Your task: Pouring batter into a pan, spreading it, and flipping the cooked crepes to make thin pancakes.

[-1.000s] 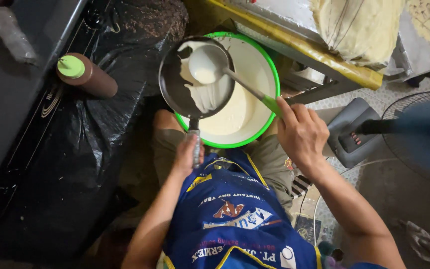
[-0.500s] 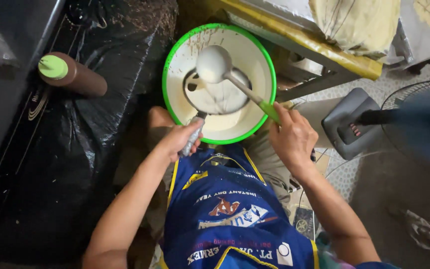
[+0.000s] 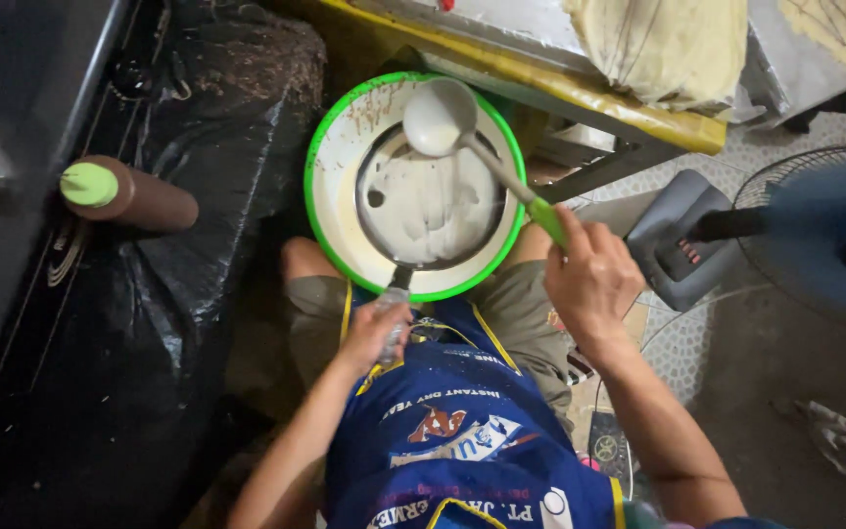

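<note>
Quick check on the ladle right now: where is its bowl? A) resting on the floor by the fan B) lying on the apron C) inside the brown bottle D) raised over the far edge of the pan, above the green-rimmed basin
D: the ladle, held by the right hand, sits over the far edge of the batter-coated pan above the green-rimmed basin.

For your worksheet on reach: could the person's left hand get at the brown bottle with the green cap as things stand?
Probably not at once: the left hand is closed on the pan's handle, and the brown bottle lies well off to its side, though nothing blocks the way.
</note>
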